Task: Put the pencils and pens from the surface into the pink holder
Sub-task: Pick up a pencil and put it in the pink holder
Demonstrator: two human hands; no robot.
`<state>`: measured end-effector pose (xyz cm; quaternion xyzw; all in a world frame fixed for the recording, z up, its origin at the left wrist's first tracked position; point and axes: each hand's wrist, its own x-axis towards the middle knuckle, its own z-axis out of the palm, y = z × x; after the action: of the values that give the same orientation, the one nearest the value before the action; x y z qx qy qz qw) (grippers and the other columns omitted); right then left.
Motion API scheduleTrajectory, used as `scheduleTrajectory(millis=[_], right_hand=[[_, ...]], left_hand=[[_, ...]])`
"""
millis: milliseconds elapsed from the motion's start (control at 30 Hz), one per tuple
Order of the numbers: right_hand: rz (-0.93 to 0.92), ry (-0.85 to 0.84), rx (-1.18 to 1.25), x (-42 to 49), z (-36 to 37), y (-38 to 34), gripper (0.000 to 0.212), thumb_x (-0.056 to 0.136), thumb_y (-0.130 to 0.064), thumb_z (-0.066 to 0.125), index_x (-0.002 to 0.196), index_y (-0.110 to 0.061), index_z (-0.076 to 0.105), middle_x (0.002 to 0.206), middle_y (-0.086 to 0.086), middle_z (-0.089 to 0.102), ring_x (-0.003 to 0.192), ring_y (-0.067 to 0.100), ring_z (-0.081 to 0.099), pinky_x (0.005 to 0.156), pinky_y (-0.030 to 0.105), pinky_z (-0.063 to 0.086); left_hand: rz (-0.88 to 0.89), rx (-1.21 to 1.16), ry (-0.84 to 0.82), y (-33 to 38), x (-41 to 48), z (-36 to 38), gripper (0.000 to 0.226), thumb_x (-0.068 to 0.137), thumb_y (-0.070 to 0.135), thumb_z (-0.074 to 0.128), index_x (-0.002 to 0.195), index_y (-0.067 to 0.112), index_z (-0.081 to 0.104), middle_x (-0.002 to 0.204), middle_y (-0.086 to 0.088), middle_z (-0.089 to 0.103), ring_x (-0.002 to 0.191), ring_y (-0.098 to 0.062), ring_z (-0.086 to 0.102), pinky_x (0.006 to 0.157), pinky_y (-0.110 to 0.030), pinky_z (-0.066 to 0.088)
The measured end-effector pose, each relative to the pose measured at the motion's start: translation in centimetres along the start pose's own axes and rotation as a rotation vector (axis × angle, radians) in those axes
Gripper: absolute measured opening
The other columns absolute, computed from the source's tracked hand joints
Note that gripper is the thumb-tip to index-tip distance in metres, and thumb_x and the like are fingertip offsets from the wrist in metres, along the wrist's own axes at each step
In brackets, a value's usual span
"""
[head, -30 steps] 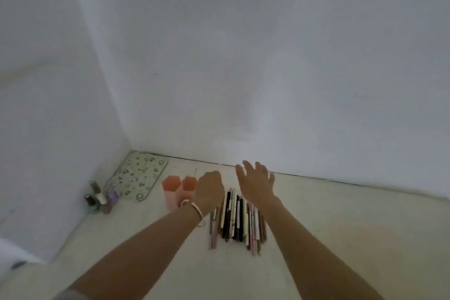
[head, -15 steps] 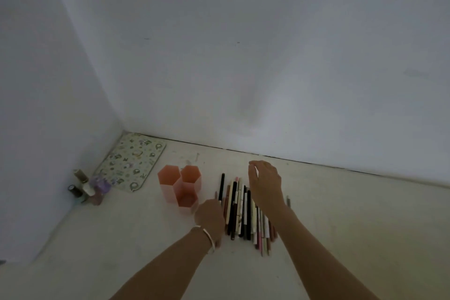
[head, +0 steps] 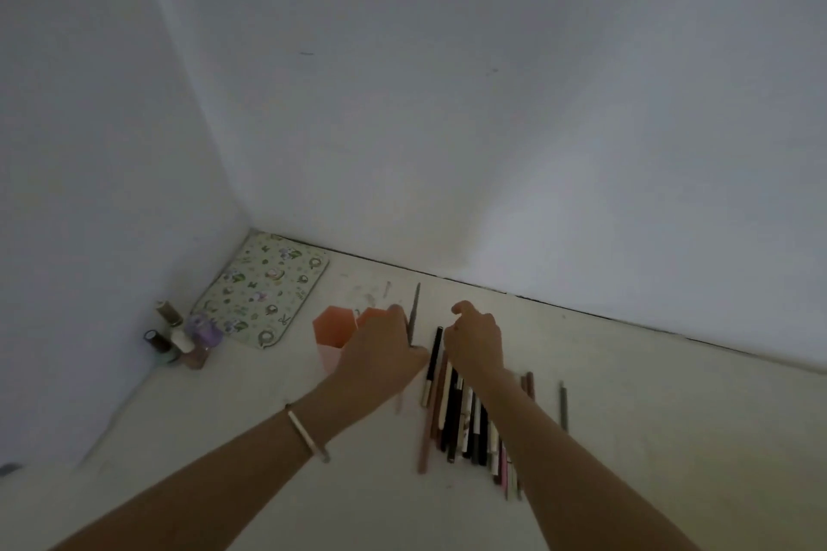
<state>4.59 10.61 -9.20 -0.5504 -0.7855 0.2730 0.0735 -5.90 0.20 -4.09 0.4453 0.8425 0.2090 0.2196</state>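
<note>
A pink hexagonal holder (head: 331,329) stands on the pale surface, partly hidden behind my left hand (head: 385,356). That hand is closed around a thin grey pencil (head: 415,309) that points up and away, just right of the holder. A row of several pens and pencils (head: 456,412), black, white, brown and pink, lies side by side on the surface. My right hand (head: 474,340) hovers over the far end of this row with fingers curled; whether it grips anything is hidden. One grey pencil (head: 563,407) lies apart on the right.
A patterned mat (head: 264,289) lies in the corner at the back left. Small bottles (head: 183,338) stand beside the left wall. Walls close the surface on the left and at the back.
My left hand has picked a grey pencil off the row and raised it beside the holder. My right hand has curled over the row's far end. The view has shifted.
</note>
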Motion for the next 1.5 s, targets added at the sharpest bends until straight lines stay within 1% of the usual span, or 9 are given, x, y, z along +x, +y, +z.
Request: scheduleTrajectory(millis=[200,433,567,667,833,1000,1200,1333,1500], right_hand=[[-0.096,-0.049,-0.411,1.8,4.4,-1.3,0.021,0.095,-0.017,0.042,0.114,-0.013,0.049,0.105,0.005,0.064,0.100,0.023,0.053,0.083,0.032,0.040],[-0.128,-0.008,-0.398,2.3,6.3,-2.0,0.033,0.091,-0.011,0.042,0.124,-0.010,0.045,0.100,0.007,0.066,0.097,0.025,0.056,0.084,0.034,0.046],[-0.168,0.259,0.072,4.0,2.2,-5.2,0.032,0.087,-0.007,0.049,0.118,-0.001,0.052,0.075,0.011,0.062,0.072,0.029,0.058,0.064,0.037,0.049],[-0.212,0.408,0.370,4.4,-1.3,-7.7,0.035,0.089,-0.012,0.051,0.123,-0.009,0.049,0.080,0.007,0.059,0.075,0.026,0.057,0.061,0.032,0.045],[-0.403,0.505,0.643,2.0,-3.7,-10.6,0.035,0.088,-0.015,0.051,0.122,-0.024,0.044,0.079,-0.009,0.049,0.075,0.013,0.047,0.066,0.014,0.038],[-0.459,0.450,0.672,-0.4,-2.8,-10.9,0.032,0.088,-0.013,0.054,0.115,-0.026,0.044,0.081,-0.005,0.052,0.073,0.009,0.046,0.065,0.019,0.039],[-0.469,0.317,0.553,-2.2,0.5,-10.3,0.034,0.090,-0.019,0.058,0.112,-0.037,0.040,0.088,-0.013,0.057,0.082,0.004,0.050,0.076,0.027,0.046],[-0.479,0.192,0.397,-2.8,3.1,-9.9,0.029,0.091,-0.023,0.058,0.113,-0.034,0.043,0.095,-0.009,0.059,0.092,0.010,0.053,0.079,0.023,0.043],[-0.544,0.191,0.206,-3.9,5.2,-9.5,0.021,0.095,-0.027,0.055,0.113,-0.016,0.055,0.091,0.007,0.063,0.085,0.021,0.054,0.079,0.034,0.048]], left_hand=[[-0.028,-0.508,0.102,-3.2,0.0,-4.4,0.054,0.077,0.022,0.065,0.125,0.029,0.041,0.070,0.002,0.064,0.057,-0.011,0.067,0.055,-0.036,0.060],[0.025,-0.489,0.355,-7.1,1.6,-6.2,0.105,0.073,0.009,0.071,0.146,0.052,0.009,0.067,0.005,0.065,0.051,-0.011,0.066,0.048,-0.028,0.058],[0.020,-0.588,0.552,-8.8,3.0,-7.2,0.095,0.073,0.005,0.070,0.143,0.044,0.020,0.077,0.003,0.066,0.054,-0.011,0.068,0.051,-0.029,0.058],[0.035,-0.562,0.653,-9.3,3.7,-7.0,0.091,0.070,0.005,0.072,0.139,0.038,0.023,0.088,0.004,0.066,0.059,-0.008,0.069,0.051,-0.021,0.055],[0.064,-0.403,0.562,-10.2,3.0,-4.0,0.078,0.073,0.008,0.074,0.132,0.033,0.028,0.090,0.012,0.061,0.067,0.002,0.067,0.051,-0.014,0.052],[0.142,-0.034,0.558,-11.1,1.8,-1.7,0.033,0.082,0.027,0.069,0.110,0.024,0.051,0.093,0.011,0.061,0.082,-0.008,0.058,0.065,-0.026,0.054],[0.096,-0.272,0.641,-11.8,1.0,-2.6,0.029,0.089,0.014,0.055,0.118,0.015,0.054,0.108,0.004,0.057,0.090,-0.011,0.056,0.069,-0.025,0.050],[-0.284,-0.540,0.657,-12.5,0.0,-2.7,0.011,0.088,0.002,0.046,0.095,0.010,0.050,0.082,0.001,0.054,0.076,-0.021,0.054,0.059,-0.028,0.039],[-0.666,-0.711,0.448,-13.1,-3.3,0.4,0.009,0.087,0.002,0.051,0.095,0.004,0.047,0.078,-0.008,0.049,0.075,-0.025,0.047,0.067,-0.034,0.039]])
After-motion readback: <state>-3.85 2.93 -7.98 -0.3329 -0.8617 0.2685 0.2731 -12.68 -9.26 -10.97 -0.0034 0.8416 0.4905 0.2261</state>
